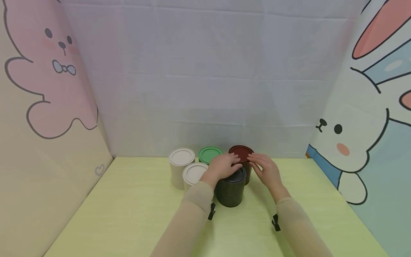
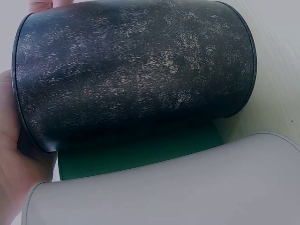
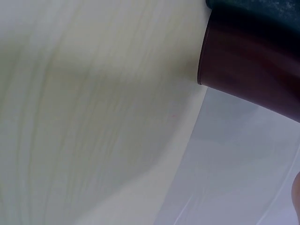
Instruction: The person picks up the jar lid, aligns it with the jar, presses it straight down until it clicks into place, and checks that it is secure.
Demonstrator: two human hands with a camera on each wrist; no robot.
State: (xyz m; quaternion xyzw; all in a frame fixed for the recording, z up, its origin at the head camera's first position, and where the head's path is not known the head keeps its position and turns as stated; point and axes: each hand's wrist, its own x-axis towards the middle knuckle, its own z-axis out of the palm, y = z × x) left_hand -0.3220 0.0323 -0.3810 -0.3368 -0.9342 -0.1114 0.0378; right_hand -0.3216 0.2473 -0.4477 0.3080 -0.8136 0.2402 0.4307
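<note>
My left hand (image 1: 221, 167) reaches over the speckled black can (image 1: 229, 194), its fingertips at the left rim of the dark red lidded can (image 1: 241, 152) behind. On the other side, my right hand (image 1: 264, 169) has extended fingers at that can's right rim. In the left wrist view, the left hand (image 2: 21, 187) appears beyond the top of the black can (image 2: 140, 61). The right wrist view catches the red can (image 3: 253, 65) and, at its edge, a fingertip (image 3: 296, 197). A green-lidded can (image 1: 208, 154) stands left of the red one.
Two white cans, one further back (image 1: 181, 157) and one nearer (image 1: 192, 174), stand at the group's left. All rest near the back edge of a pale yellow table (image 1: 135, 214). A white cloth backdrop (image 1: 205, 89) rises behind, with printed animal panels on both sides.
</note>
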